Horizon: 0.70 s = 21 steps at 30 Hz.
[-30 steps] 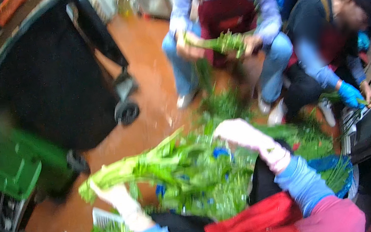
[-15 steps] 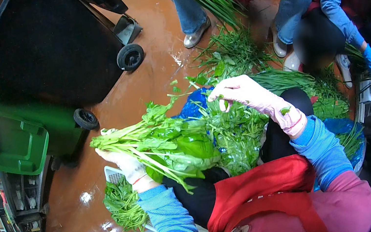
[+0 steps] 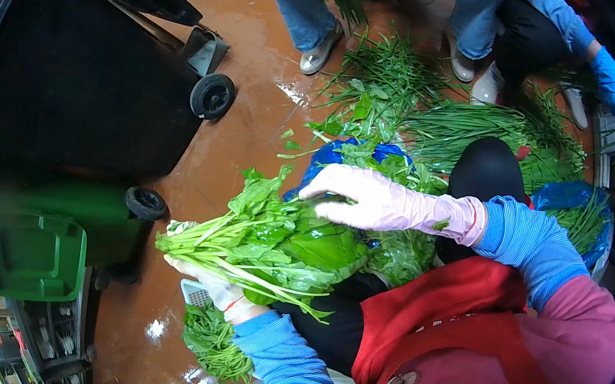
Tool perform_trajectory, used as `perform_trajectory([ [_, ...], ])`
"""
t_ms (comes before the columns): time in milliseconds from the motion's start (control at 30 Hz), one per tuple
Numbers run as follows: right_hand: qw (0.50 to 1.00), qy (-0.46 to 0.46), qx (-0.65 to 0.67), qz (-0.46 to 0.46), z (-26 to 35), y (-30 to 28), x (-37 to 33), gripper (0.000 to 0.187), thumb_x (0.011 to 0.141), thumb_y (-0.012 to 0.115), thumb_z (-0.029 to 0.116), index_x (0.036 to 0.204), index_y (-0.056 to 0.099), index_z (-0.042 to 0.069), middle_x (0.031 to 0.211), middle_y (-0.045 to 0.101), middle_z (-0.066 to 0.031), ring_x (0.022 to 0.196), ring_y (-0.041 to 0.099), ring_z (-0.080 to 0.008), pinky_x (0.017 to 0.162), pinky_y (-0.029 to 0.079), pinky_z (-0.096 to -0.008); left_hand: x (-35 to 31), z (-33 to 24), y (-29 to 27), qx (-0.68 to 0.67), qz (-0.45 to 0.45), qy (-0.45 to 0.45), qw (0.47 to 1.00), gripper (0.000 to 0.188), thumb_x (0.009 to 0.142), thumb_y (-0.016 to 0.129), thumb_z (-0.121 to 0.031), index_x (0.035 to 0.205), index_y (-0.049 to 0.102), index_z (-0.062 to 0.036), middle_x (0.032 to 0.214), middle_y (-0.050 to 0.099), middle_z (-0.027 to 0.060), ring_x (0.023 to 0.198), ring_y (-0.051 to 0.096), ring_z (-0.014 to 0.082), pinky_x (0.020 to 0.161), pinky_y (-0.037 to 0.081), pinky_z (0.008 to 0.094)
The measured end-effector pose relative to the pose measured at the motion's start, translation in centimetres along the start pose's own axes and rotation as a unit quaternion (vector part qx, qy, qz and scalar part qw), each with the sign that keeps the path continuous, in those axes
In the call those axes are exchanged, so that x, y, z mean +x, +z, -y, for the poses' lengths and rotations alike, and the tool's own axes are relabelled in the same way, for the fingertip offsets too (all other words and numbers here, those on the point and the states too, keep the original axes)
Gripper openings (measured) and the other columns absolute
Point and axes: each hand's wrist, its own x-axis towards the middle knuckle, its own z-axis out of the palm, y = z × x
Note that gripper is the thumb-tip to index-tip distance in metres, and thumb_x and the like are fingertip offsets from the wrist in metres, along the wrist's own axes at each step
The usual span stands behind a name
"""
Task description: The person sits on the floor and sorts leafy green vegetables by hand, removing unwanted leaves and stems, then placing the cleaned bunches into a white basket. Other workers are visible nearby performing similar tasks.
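Note:
My left hand [image 3: 212, 279], in a pale glove, is closed around the stem end of a bunch of leafy greens [image 3: 295, 239]. The stems point left and the broad leaves spread to the right above my lap. My right hand [image 3: 370, 196], in a pale pink glove, hovers at the leafy end with its fingers stretched and thumb apart. I see nothing held in it. A small leaf bit clings near its cuff. Beyond and partly under that hand are loose greens [image 3: 405, 257] and a blue plastic bag [image 3: 325, 159].
A green wheeled bin [image 3: 34, 252] and a large black bin [image 3: 75, 85] stand at the left. Long thin green stalks [image 3: 469, 126] lie on the wet floor ahead. More greens [image 3: 214, 340] sit by my left forearm. Two co-workers handle greens at the far right.
My right hand has moved left from above the loose greens to the bunch's leaves, and its fingers have opened from a pinch. My left hand keeps its hold. A co-worker's long stalks have swung down.

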Motion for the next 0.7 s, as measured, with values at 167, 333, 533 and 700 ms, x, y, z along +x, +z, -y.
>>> perform_trajectory([
  [167,0.999,0.01,-0.011,-0.046,0.3,0.3,1.8,0.023,0.084,0.058,0.019,0.101,0.059,0.003,0.091,0.058,-0.0104,0.085,0.057,-0.024,0.075,0.046,-0.0318,-0.3,0.2,0.4,-0.023,0.015,0.001,1.0,0.047,0.089,0.045,-0.046,0.114,0.049,-0.0055,0.097,0.053,0.0022,0.089,0.05,0.0148,0.083,0.043,0.0277],
  [333,0.981,0.015,-0.173,0.088,1.1,2.4,2.8,0.037,0.082,0.059,0.036,0.098,0.059,0.003,0.091,0.057,-0.0145,0.087,0.056,-0.0292,0.077,0.044,-0.0382,0.0,0.6,0.7,-0.044,0.03,-0.006,0.999,0.048,0.089,0.047,-0.045,0.114,0.048,-0.0052,0.097,0.052,0.002,0.088,0.05,0.0145,0.082,0.043,0.0272],
  [533,0.988,0.056,-0.119,0.076,0.5,2.6,3.2,0.036,0.084,0.054,0.037,0.096,0.059,0.004,0.089,0.059,-0.0148,0.087,0.057,-0.0314,0.075,0.045,-0.0394,0.3,0.7,0.9,-0.053,0.037,-0.003,0.998,0.048,0.088,0.05,-0.045,0.115,0.047,-0.0049,0.097,0.052,0.0018,0.088,0.05,0.0142,0.082,0.043,0.0266],
  [700,0.984,0.134,-0.044,0.106,0.5,2.6,3.7,0.034,0.085,0.052,0.037,0.098,0.058,0.006,0.094,0.061,-0.0156,0.09,0.058,-0.0317,0.076,0.046,-0.039,0.7,1.0,1.1,-0.056,0.041,-0.006,0.998,0.049,0.087,0.052,-0.044,0.116,0.047,-0.0046,0.097,0.052,0.0016,0.088,0.05,0.0139,0.081,0.043,0.0262],
])
